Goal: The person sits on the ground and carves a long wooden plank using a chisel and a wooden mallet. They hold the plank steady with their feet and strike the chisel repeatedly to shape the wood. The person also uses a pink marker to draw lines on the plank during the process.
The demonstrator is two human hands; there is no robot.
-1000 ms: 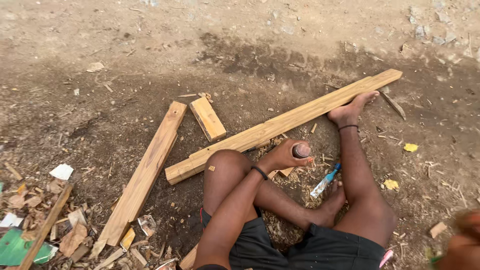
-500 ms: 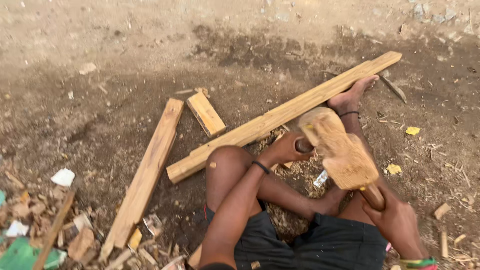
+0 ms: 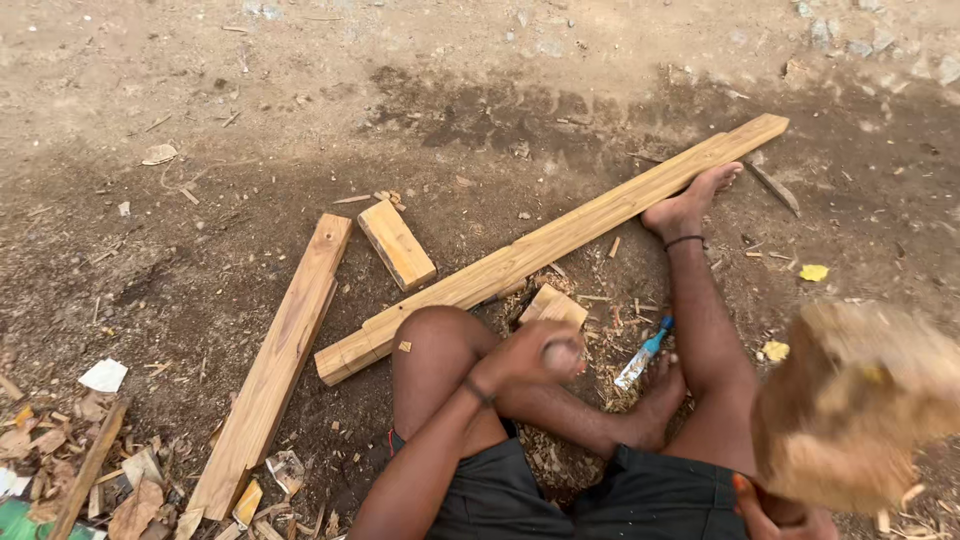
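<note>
Mallet (image 3: 860,400) drawn back; left hand (image 3: 530,355) grips chisel (image 3: 557,352).

Lying flat on the dirt ground (image 3: 480,60): a wide plank (image 3: 275,370) at left, a short block (image 3: 397,244) just beside its upper end. Resting near the foot, a blue-handled tool (image 3: 645,353). Piling up at lower left, paper and wood scraps (image 3: 70,470). Sitting at right, two yellow bits (image 3: 813,272).
</note>
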